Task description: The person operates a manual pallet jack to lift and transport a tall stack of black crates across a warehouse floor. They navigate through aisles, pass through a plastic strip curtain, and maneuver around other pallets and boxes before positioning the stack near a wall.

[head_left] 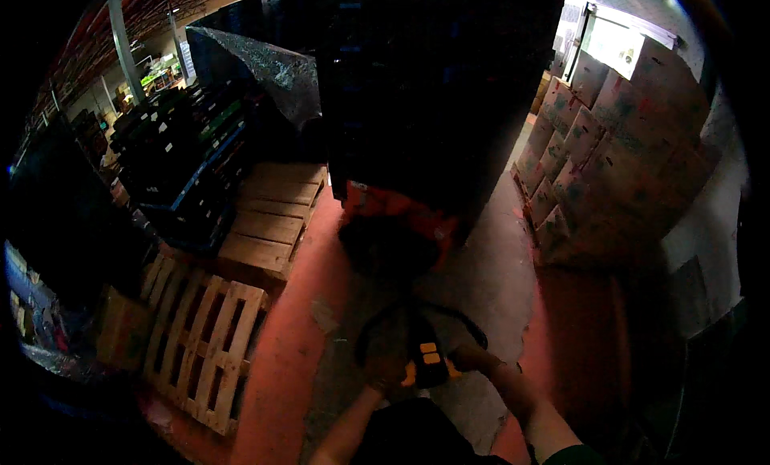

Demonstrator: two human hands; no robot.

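Observation:
Both my hands are on the black looped handle [423, 349] of a pallet truck, which has orange-yellow buttons at its middle. My left hand [385, 372] is closed round the handle's left side, and my right hand [473, 357] round its right side. Deep shadow hides most of the fingers. Ahead of the handle sits the truck's dark body with red-orange parts [397, 202]. Beyond it rises a tall, very dark load [437, 88], its contents too dark to make out.
Wooden pallets [204, 337] lie at the left, with dark stacked crates [188, 152] behind them. Clear plastic film [277, 68] hangs beside the load. Stacked cardboard boxes [613, 152] stand along the right. The floor [281, 369] has worn grey concrete between red-painted strips.

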